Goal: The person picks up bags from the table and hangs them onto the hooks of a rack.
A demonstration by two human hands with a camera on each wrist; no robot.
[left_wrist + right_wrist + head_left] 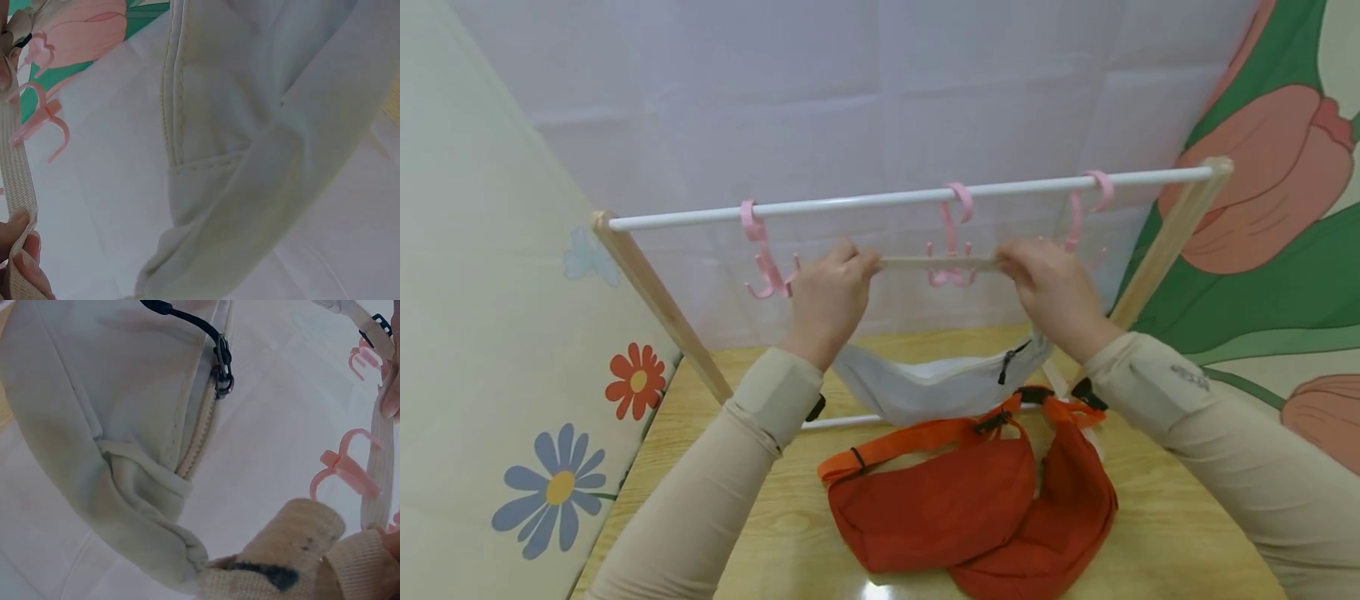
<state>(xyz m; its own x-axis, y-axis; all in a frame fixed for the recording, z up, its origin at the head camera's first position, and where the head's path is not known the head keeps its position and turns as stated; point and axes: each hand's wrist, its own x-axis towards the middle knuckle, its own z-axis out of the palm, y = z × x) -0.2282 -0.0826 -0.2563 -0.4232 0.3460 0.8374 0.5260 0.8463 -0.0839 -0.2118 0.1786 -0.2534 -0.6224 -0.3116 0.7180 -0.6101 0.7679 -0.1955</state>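
Observation:
A pale grey waist bag [925, 387] hangs by its beige webbing strap [938, 263], which is stretched level between my two hands. My left hand [831, 296] pinches the strap beside the left pink hook [767, 262]. At the other end my right hand [1056, 287] grips it, close to the right pink hook [1075, 221]. Between the hands the strap crosses in front of the middle pink hook [951, 233]; whether they touch I cannot tell. In the right wrist view, the bag's zipper [201, 431] has a black pull. A fold of strap [300, 534] sticks out there.
The hooks hang from a white rail [850, 202] between wooden posts [662, 304]. Two red-orange waist bags [932, 508] lie overlapping on the wooden table [775, 533], below the grey one. A white lower bar [842, 422] runs behind them. Floral cloth stands on both sides.

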